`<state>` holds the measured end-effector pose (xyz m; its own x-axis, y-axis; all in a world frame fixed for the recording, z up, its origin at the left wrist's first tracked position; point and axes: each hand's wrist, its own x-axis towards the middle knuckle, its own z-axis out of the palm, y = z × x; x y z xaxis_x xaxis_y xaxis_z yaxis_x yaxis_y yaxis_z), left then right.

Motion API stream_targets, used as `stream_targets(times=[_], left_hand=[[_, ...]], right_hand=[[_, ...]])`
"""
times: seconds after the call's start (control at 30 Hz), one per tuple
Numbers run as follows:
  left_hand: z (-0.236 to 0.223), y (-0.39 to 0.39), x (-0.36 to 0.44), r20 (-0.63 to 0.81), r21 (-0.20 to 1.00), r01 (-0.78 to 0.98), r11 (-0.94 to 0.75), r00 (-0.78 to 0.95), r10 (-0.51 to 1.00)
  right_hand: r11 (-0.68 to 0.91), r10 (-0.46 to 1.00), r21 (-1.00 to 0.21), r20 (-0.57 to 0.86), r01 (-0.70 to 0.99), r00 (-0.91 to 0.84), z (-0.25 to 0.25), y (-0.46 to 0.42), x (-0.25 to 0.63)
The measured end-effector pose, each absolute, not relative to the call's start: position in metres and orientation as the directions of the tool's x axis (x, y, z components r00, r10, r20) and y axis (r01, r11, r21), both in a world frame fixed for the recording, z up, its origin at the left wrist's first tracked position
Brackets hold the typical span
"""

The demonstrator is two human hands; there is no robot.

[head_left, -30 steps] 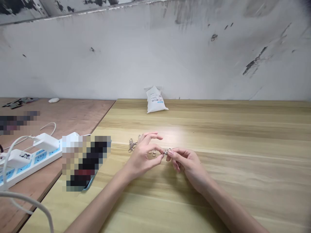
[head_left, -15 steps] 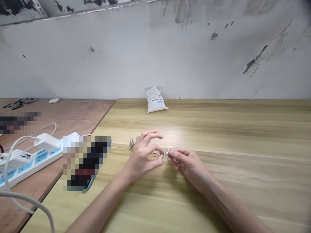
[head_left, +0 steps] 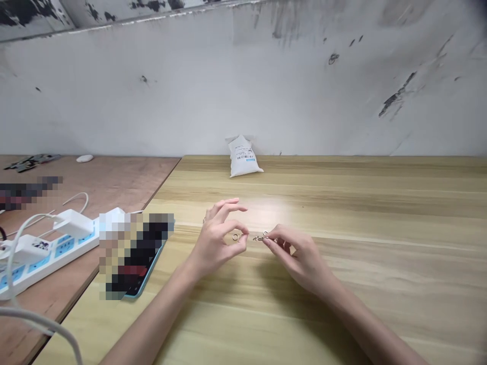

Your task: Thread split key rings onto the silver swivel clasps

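Tabletop (head_left: 380, 203): supports the work. Left hand (head_left: 213, 248): thumb and forefinger tips together, other fingers raised, apparently to keep them out of the way (contents, if any, cannot be told). Right hand (head_left: 300, 253): pinching 1 end of a metal clasp. White packet (head_left: 244, 159): at the back, presumably to leave working room. Metal clasp (head_left: 258, 238): between the 2 hands, free end facing left, likely for access. Loose ring (head_left: 235, 236): visible through the left hand's finger gap.

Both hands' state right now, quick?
Left hand: closed in a pinch; whether it holds anything tiny can't be told.
Right hand: closed, pinching a small metal clasp.
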<state>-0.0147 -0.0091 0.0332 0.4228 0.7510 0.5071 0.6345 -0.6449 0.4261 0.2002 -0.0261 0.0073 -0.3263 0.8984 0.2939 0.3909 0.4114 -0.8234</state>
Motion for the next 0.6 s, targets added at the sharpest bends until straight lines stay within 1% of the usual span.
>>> stream_targets(times=[0.13, 0.3, 0.47, 0.6], left_hand=[[0.0343, -0.0066, -0.0188, 0.486, 0.46, 0.62, -0.636, 0.423, 0.765], [0.0284, -0.0068, -0.0158, 0.448, 0.442, 0.589, -0.676, 0.508, 0.736], [0.0264, -0.0087, -0.0136, 0.428, 0.478, 0.552, -0.683, 0.533, 0.73], [0.0273, -0.0088, -0.0135, 0.416, 0.517, 0.534, -0.668, 0.525, 0.742]], right_hand=[[0.293, 0.935, -0.891, 0.191, 0.346, -0.3, 0.0046, -0.0228, 0.2017], [0.173, 0.948, -0.958, 0.099, 0.23, -0.302, 0.0025, -0.0233, 0.2008], [0.129, 0.941, -0.979, 0.069, 0.16, -0.331, 0.0004, -0.0237, 0.2001], [0.137, 0.938, -0.978, 0.076, 0.158, -0.339, -0.0006, -0.023, 0.2002]])
